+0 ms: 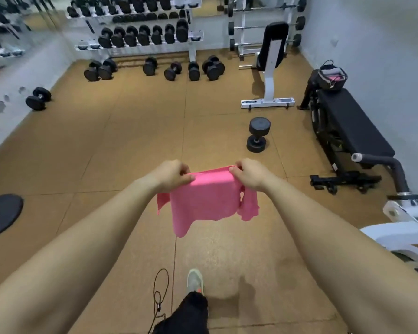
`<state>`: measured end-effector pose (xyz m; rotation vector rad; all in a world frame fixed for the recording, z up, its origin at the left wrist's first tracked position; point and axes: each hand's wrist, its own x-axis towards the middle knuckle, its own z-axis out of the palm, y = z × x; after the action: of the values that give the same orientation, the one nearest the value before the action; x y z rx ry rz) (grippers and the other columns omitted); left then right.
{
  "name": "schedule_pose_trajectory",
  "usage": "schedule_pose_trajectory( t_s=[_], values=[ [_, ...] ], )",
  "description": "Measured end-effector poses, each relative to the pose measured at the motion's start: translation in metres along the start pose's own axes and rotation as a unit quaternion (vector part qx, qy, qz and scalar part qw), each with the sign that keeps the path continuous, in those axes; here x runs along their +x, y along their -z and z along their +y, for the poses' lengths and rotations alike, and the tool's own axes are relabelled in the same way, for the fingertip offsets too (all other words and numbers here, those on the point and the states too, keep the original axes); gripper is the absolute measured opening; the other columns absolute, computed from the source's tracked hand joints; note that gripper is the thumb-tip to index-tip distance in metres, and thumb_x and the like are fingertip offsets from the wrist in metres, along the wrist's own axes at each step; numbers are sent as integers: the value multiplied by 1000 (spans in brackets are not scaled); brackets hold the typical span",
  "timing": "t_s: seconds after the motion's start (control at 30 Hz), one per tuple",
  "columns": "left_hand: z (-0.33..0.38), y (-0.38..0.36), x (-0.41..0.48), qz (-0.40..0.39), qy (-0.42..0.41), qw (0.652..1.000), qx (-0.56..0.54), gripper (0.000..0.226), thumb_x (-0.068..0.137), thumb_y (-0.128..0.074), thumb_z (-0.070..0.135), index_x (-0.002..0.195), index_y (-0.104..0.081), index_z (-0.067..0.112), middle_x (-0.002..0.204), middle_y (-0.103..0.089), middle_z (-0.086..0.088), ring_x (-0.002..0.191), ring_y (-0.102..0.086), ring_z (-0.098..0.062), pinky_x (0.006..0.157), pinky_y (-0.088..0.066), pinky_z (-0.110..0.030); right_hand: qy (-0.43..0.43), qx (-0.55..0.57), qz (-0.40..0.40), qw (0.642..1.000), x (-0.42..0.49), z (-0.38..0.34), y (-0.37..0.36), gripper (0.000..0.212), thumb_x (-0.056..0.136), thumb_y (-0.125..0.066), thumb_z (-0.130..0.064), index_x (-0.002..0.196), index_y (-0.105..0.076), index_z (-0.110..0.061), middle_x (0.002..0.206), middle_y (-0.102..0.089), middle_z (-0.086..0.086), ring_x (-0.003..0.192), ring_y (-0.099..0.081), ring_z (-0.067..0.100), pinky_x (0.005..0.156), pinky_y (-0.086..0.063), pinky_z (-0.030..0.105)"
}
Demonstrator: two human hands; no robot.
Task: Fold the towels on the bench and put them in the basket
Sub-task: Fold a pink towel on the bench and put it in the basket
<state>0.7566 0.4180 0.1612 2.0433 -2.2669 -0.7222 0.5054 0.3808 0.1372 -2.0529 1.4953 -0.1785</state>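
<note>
Mid-fold: left hand point(171, 175) and right hand point(249, 175) pinch the pink towel point(203, 203) by its top edge with curled fingers point(184, 169), mid-air over the floor point(130, 141). Next it probably gets halved, then goes in the basket point(331, 77) on the far-right worktop point(348, 124).

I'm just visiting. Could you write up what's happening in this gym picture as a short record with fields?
place: gym, dumbbell rack at the back
item: pink towel, held in the air, hanging down
left: left hand pinches its top edge
right: right hand pinches the same edge
target: basket on the far end of the black bench, something pink inside
stage: this towel not yet in the basket
</note>
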Motion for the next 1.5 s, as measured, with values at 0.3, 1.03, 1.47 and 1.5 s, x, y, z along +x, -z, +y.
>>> schedule_pose_trajectory(
  t_s=[0.3,1.03,1.47,1.5],
  values=[
    [6,53,255,-36,-44,996,-63,40,94,-61,45,66,-52,17,64,-52,3,65,-50,-18,55,-37,-28,-89,-86,35,992,170,84,91,6,97,-54,-23,92,-55,-19,89,-63,1,81,-60,22,75,-55,42],
    [244,161,841,-130,-232,964,-2,35,90,-64,48,73,-60,18,71,-62,5,69,-56,-13,65,-45,-32,-312,-33,77,947,493,402,372,22,78,-45,-7,79,-47,-29,91,-61,-2,85,-59,23,63,-41,34],
    [388,189,1139,-219,-262,940,1,15,90,-55,23,77,-62,22,84,-64,4,84,-58,-15,72,-45,-27,-404,51,103,907,638,575,502,17,78,-48,-13,84,-51,-28,90,-61,-3,84,-58,20,72,-51,39],
    [401,191,1162,-223,-274,935,10,14,90,-57,23,76,-62,22,83,-64,6,83,-58,-14,69,-44,-24,-416,64,112,900,646,583,509,16,79,-47,-13,84,-51,-27,90,-61,-3,83,-58,20,70,-49,37]
  ],
)
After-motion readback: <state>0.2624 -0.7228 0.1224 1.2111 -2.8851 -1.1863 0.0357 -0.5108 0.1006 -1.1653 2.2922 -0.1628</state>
